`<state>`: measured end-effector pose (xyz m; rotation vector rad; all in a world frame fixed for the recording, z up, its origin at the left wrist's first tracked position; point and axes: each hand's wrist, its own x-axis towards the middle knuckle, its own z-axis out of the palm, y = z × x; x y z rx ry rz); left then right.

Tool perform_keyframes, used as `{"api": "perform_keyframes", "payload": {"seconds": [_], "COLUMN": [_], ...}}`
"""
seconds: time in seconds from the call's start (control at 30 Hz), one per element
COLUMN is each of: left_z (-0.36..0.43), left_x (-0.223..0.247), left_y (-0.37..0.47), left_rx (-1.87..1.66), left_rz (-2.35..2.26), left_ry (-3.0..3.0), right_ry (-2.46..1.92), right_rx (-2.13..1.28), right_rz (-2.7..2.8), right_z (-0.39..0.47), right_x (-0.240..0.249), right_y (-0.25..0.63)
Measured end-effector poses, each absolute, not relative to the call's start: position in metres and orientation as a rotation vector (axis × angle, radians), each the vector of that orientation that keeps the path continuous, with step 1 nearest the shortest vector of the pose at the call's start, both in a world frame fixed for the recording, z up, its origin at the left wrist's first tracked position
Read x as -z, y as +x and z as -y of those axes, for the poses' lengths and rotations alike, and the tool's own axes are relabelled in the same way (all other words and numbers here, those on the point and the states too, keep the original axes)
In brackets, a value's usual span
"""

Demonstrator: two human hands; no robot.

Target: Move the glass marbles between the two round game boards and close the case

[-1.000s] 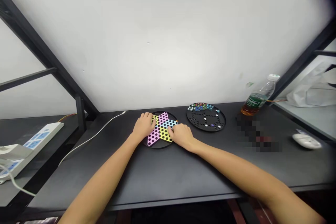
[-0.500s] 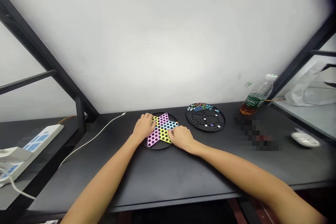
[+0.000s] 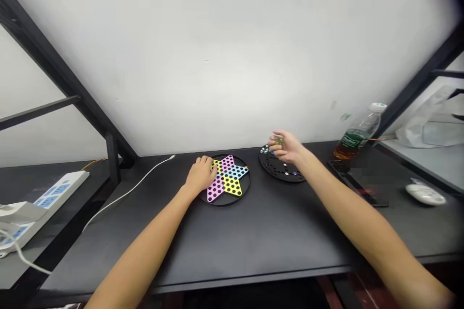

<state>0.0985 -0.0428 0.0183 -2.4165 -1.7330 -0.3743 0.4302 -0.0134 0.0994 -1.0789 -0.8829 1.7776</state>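
My left hand (image 3: 200, 173) lies over the left side of a round Chinese checkers board (image 3: 227, 203), its fingers curled over the edge and its thumb on the star. The star's holed points are pink, yellow and blue; a small orange marble (image 3: 246, 168) sits at the right tip. My right hand (image 3: 286, 147) is raised above a second round black board (image 3: 277, 171), palm turned left, fingers curled round yellow-green glass marbles (image 3: 278, 140). That hand hides much of the second board. A few white marbles (image 3: 286, 174) and a purple marble (image 3: 295, 174) show in its holes.
A bottle of brown drink (image 3: 357, 133) stands at the back right, with a dark phone-like slab (image 3: 357, 183) before it. A white mouse (image 3: 425, 194) lies further right. A white cable (image 3: 134, 183) and a power strip (image 3: 54, 198) are at the left.
My right hand has left the star board and moved right and up over the second board, now showing marbles in its fingers. My left hand has stayed on the star board.
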Motion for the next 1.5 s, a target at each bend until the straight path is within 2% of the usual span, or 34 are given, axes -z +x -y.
{"api": "perform_keyframes", "payload": {"seconds": [0.13,0.33,0.43,0.77,1.5], "left_z": [0.043,0.043,0.044,0.045,0.044], "left_x": [-0.018,-0.019,-0.019,-0.021,-0.020], "left_y": [0.098,0.098,0.099,0.099,0.099], "left_rx": [0.382,0.373,0.382,0.385,0.370], "left_rz": [1.734,1.750,1.749,1.742,1.750], "left_ry": [-2.414,-2.425,-2.420,-2.427,-2.439], "right_ry": [-1.320,-2.051,-2.222,-2.260,-2.159], "right_rx": [-1.480,-0.312,-0.060,0.081,0.238], "right_rz": [1.018,1.732,1.930,2.112,2.029], "right_z": [-0.001,-0.004,-0.003,-0.001,0.001], "right_x": [-0.079,-0.033,-0.026,-0.015,-0.006], "right_y": [0.468,0.500,0.501,0.496,0.501]}}
